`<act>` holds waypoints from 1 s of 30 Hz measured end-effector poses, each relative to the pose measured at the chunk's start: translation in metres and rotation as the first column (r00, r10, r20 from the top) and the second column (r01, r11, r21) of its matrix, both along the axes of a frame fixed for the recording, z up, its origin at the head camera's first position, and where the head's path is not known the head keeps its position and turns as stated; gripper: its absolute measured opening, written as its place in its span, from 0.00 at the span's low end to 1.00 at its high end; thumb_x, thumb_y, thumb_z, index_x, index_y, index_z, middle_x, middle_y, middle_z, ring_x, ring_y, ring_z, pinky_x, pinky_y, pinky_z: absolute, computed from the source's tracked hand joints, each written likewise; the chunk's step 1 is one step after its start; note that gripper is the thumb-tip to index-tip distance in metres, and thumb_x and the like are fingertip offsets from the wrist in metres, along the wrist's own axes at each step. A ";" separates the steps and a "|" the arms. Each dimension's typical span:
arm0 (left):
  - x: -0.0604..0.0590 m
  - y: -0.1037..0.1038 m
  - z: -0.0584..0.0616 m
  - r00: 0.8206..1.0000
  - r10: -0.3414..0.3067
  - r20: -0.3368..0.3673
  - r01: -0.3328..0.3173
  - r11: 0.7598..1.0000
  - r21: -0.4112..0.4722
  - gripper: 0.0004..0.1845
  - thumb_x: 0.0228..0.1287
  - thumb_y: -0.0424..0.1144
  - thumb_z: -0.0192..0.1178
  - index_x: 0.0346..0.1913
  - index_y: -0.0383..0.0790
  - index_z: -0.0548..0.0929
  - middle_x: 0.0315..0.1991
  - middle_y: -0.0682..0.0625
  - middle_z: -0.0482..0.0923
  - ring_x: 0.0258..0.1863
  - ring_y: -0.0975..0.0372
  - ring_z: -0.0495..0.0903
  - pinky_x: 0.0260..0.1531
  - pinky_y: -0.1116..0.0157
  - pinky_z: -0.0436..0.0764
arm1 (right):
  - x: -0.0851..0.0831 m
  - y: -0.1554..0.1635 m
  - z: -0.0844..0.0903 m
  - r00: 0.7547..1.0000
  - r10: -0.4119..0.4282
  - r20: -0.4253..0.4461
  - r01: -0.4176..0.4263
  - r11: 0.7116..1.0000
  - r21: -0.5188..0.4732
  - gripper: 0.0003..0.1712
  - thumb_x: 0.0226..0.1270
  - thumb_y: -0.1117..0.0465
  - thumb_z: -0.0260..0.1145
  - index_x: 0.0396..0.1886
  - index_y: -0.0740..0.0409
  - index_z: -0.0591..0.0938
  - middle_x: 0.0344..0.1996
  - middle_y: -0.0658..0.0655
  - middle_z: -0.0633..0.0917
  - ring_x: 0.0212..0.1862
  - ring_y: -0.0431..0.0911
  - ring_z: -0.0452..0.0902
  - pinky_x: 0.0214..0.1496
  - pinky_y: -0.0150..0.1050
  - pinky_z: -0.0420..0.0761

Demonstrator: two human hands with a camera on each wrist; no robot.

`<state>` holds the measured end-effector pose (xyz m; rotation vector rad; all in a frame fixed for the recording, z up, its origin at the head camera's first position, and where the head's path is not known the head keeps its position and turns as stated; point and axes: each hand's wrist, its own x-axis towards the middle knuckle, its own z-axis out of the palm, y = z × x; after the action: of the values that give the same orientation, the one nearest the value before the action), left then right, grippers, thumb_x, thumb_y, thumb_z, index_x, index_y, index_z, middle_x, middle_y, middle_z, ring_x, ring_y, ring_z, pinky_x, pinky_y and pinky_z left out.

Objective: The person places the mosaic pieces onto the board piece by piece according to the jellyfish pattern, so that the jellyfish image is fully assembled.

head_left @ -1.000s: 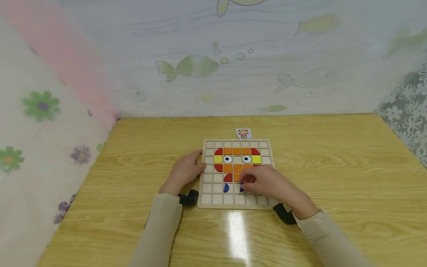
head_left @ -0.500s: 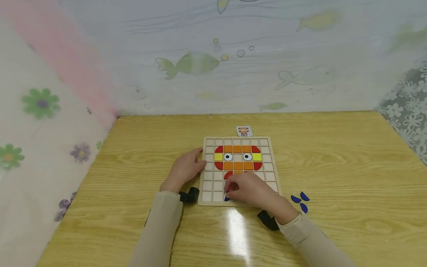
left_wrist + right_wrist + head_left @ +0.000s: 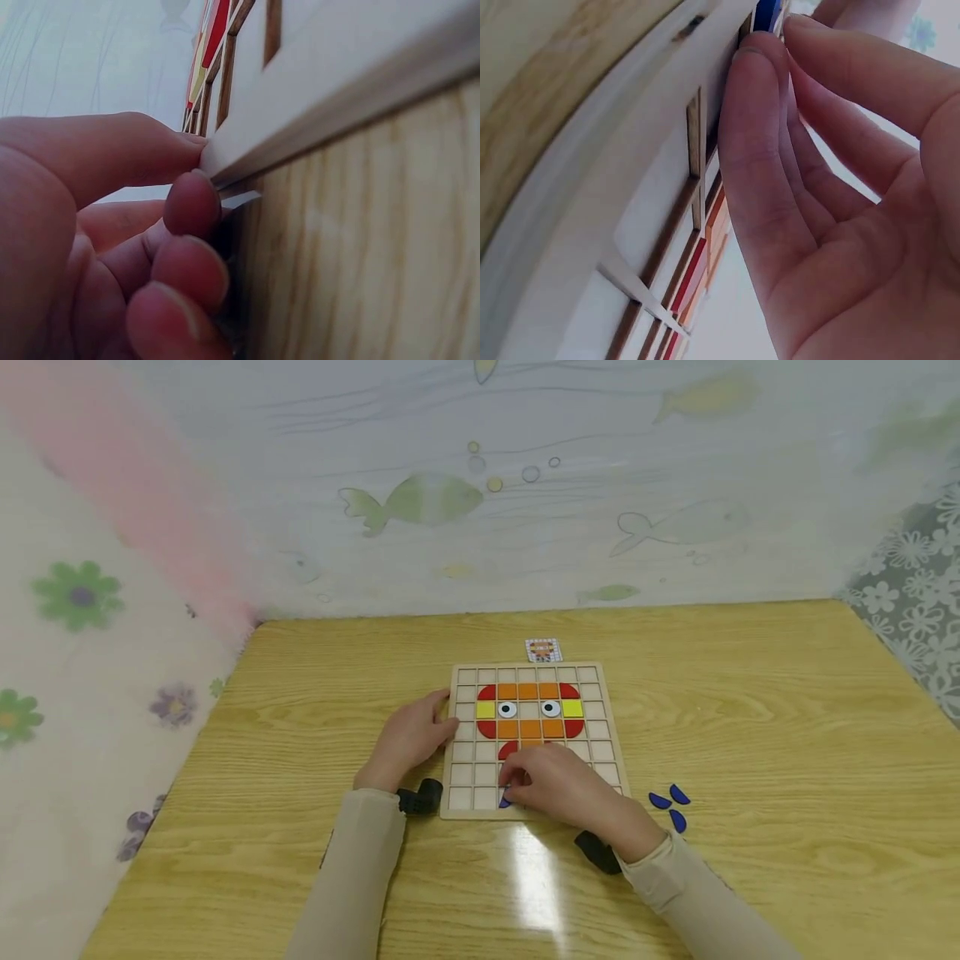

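In the head view, a wooden grid board [image 3: 461, 775] lies on the table with red, orange and yellow pieces and two eye discs [image 3: 507, 709] set in its cells. At its left edge, my left hand [image 3: 408, 735] holds the rim, thumb on top; the left wrist view has the other fingers curled beside the edge. Over the lower part of the board, my right hand [image 3: 558, 785] pinches a blue half-circle piece [image 3: 506, 799] at a bottom-row cell. That piece [image 3: 766, 13] is mostly covered by fingers in the right wrist view. My right hand hides several cells.
Several blue half-circle pieces [image 3: 660, 801] lie on the table right of the board. A small printed card [image 3: 543, 650] sits just behind the board's far edge. Black wrist-camera mounts [image 3: 596, 852] extend near both wrists. A painted wall [image 3: 420, 552] closes off the table's far side.
My right hand has moved left and toward the board's near edge, with a blue piece now at the bottom row. The loose blue pieces on the right came into sight. The left hand stayed put.
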<state>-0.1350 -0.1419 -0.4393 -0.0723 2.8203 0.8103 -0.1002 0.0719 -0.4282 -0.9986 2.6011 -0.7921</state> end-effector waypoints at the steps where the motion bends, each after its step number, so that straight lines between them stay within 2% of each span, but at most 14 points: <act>1: 0.000 0.000 0.000 1.000 0.001 0.000 -0.001 1.000 0.001 0.30 0.61 0.48 0.53 0.66 0.47 0.61 0.23 0.52 0.72 0.17 0.61 0.69 0.19 0.65 0.68 | 0.000 0.000 0.001 1.000 0.007 0.003 -0.007 1.000 0.001 0.03 0.52 0.61 0.66 0.28 0.50 0.83 0.19 0.39 0.75 0.24 0.35 0.69 0.30 0.31 0.69; 5: -0.001 0.000 -0.001 1.000 0.002 0.004 -0.002 1.000 0.002 0.30 0.61 0.48 0.53 0.66 0.47 0.61 0.23 0.51 0.72 0.18 0.61 0.70 0.19 0.64 0.68 | -0.003 0.003 0.002 1.000 0.017 0.003 -0.017 1.000 0.001 0.04 0.54 0.62 0.64 0.31 0.50 0.82 0.21 0.40 0.76 0.26 0.35 0.69 0.31 0.31 0.70; 15: -0.001 0.001 -0.003 1.000 0.021 0.009 -0.021 1.000 0.018 0.30 0.60 0.49 0.53 0.66 0.48 0.61 0.23 0.51 0.72 0.19 0.60 0.70 0.19 0.65 0.68 | -0.011 0.021 0.009 0.999 -0.049 -0.018 0.050 0.998 0.030 0.05 0.57 0.57 0.64 0.34 0.48 0.81 0.23 0.39 0.75 0.28 0.36 0.69 0.32 0.33 0.70; 20: -0.002 0.000 -0.003 1.000 0.006 -0.008 -0.006 1.000 0.017 0.30 0.60 0.49 0.53 0.65 0.48 0.62 0.22 0.52 0.72 0.18 0.61 0.70 0.20 0.64 0.68 | -0.017 0.034 0.011 0.997 -0.066 -0.036 0.067 0.997 0.026 0.05 0.58 0.56 0.62 0.35 0.47 0.81 0.26 0.39 0.76 0.29 0.37 0.69 0.34 0.34 0.70; 25: -0.002 0.001 -0.003 1.000 0.010 -0.014 -0.010 1.000 0.017 0.30 0.60 0.49 0.53 0.65 0.48 0.62 0.22 0.52 0.72 0.17 0.61 0.70 0.19 0.64 0.68 | -0.020 0.050 0.011 0.994 -0.105 -0.007 0.105 0.993 0.050 0.05 0.60 0.54 0.61 0.34 0.47 0.81 0.26 0.41 0.77 0.30 0.37 0.70 0.34 0.35 0.70; 30: -0.001 0.001 -0.003 1.000 0.029 0.006 -0.029 0.999 0.020 0.30 0.60 0.49 0.53 0.66 0.48 0.61 0.23 0.52 0.72 0.18 0.60 0.70 0.19 0.65 0.69 | -0.019 0.074 0.014 0.987 -0.157 0.032 0.155 0.986 0.055 0.09 0.61 0.54 0.59 0.38 0.50 0.81 0.27 0.43 0.77 0.30 0.38 0.70 0.34 0.36 0.71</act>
<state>-0.1359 -0.1405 -0.4418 -0.1119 2.8117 0.8432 -0.1196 0.1455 -0.4143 -0.7661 2.6789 -0.7655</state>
